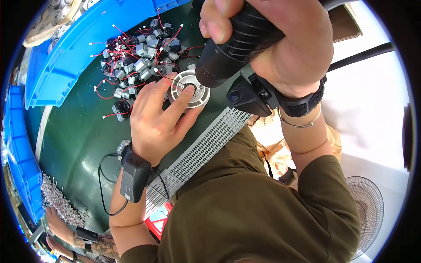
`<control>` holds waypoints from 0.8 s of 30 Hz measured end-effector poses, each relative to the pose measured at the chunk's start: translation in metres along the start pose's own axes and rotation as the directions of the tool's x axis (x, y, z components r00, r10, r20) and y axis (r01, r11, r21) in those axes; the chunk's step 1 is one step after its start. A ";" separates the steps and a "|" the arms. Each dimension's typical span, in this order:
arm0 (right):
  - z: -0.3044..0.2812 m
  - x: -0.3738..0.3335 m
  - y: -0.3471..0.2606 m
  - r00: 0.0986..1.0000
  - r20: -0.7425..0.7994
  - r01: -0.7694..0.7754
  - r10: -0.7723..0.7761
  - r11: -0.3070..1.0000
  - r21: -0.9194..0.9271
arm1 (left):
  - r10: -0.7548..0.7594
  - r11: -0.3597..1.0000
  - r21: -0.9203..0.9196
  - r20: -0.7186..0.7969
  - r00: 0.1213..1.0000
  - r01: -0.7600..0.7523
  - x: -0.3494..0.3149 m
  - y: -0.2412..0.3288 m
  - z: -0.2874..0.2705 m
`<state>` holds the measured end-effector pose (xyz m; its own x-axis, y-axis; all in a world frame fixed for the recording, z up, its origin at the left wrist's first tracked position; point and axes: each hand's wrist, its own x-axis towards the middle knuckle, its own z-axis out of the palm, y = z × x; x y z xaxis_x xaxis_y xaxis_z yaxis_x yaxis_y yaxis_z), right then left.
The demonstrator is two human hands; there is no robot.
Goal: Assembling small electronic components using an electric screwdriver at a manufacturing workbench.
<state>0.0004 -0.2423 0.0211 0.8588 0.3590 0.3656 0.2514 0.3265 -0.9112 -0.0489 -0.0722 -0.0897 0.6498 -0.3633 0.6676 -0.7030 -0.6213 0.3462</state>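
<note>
Nearest me, the right hand [294, 46] grips a black power tool [239, 46] beside the white round housing [199, 94], which the left hand [155, 116] clasps over the tabletop [87, 136]. I advise squaring the tool (left fingertip [189, 90] kept clear).

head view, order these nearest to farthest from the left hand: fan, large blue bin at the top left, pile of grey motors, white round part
1. White round part: held in the left hand.
2. Pile of grey motors: just past the hand, above it in view.
3. Large blue bin: behind the pile, upper left.
4. Fan: far off, lower right.
</note>
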 end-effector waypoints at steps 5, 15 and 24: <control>-0.005 0.000 -0.005 0.996 0.091 0.043 -0.013 0.940 -0.339 | -0.005 1.000 0.009 -0.004 1.000 0.006 -0.001 0.000 0.001; -0.030 -0.015 0.003 0.914 0.301 -0.361 0.270 0.207 0.909 | -0.217 0.950 -0.229 0.010 0.976 0.214 -0.001 0.006 -0.003; -0.025 -0.019 -0.005 0.926 0.293 -0.347 0.237 0.232 0.909 | -0.421 0.856 -0.300 0.064 0.905 0.420 0.011 0.015 0.007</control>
<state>-0.0060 -0.2727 0.0145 0.7241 0.6663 0.1781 -0.6455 0.7457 -0.1650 -0.0501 -0.0905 -0.0818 0.9025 -0.1112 0.4162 -0.4160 -0.4760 0.7749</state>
